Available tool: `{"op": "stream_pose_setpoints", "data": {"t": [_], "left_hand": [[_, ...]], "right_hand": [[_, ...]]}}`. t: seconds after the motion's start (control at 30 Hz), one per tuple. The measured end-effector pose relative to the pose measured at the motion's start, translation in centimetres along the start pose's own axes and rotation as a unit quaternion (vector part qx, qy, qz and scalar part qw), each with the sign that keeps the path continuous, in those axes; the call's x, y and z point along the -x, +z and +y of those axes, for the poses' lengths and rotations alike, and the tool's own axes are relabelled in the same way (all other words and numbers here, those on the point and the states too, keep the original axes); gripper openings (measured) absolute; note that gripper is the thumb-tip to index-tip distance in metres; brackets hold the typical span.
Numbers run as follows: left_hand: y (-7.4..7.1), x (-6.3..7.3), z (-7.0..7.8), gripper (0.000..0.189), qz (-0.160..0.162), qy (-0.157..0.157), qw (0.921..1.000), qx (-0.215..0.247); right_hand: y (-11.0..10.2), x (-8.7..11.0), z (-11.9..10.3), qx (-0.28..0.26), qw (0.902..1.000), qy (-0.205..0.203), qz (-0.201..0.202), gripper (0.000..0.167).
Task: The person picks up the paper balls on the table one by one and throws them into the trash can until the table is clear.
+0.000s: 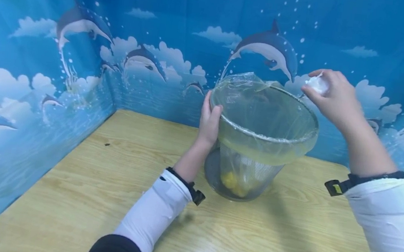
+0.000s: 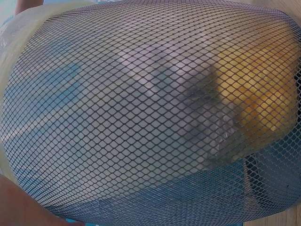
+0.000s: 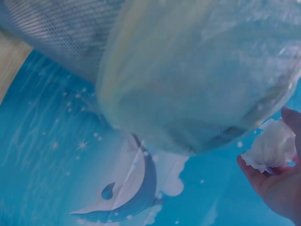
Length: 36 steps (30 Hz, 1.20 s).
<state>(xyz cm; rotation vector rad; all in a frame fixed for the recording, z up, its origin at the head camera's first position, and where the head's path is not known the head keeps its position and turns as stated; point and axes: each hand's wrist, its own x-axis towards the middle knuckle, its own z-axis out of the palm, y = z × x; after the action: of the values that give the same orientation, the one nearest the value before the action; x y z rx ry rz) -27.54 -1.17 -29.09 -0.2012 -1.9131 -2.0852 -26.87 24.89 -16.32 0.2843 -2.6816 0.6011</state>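
A grey mesh wastebasket (image 1: 245,177) stands on the wooden table, lined with a clear plastic bag (image 1: 263,121) folded over its rim. Something yellow (image 1: 231,181) lies at its bottom, also seen through the mesh (image 2: 256,110) in the left wrist view. My left hand (image 1: 209,120) grips the basket's left rim, fingers curled on the bag. My right hand (image 1: 332,95) hovers above and right of the rim, holding a crumpled white wad of paper (image 1: 317,84). The right wrist view shows that paper wad (image 3: 272,147) in my fingers, beside the bag-covered rim (image 3: 197,84).
The wooden table (image 1: 103,189) is closed in at the back and on both sides by blue dolphin-print walls (image 1: 41,81). The basket sits toward the back, right of the middle, close to the back wall.
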Motion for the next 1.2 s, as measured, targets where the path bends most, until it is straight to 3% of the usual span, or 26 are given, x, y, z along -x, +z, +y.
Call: {"op": "stream_pose_setpoints", "data": {"t": [0.63,0.87,1.03,1.2], "left_hand": [[-0.1,0.0,0.3,0.069,0.002,-0.007,1.0000,-0.004],[-0.1,0.1,0.1,0.069,0.005,-0.009,0.9999,-0.004],[-0.2,0.1,0.1,0.069,0.004,-0.004,1.0000,0.000],[-0.2,0.1,0.1,0.068,-0.001,-0.002,1.0000,0.005]], "right_hand": [[1.9,0.1,-2.9,-0.022,0.9958,-0.062,-0.064,0.057],[1.6,0.4,-2.9,-0.001,0.9914,-0.081,-0.103,0.073],[1.4,0.6,-2.9,0.023,0.9899,-0.092,-0.105,0.077],[1.1,0.9,-2.2,0.009,0.9908,-0.085,-0.104,0.078]]}}
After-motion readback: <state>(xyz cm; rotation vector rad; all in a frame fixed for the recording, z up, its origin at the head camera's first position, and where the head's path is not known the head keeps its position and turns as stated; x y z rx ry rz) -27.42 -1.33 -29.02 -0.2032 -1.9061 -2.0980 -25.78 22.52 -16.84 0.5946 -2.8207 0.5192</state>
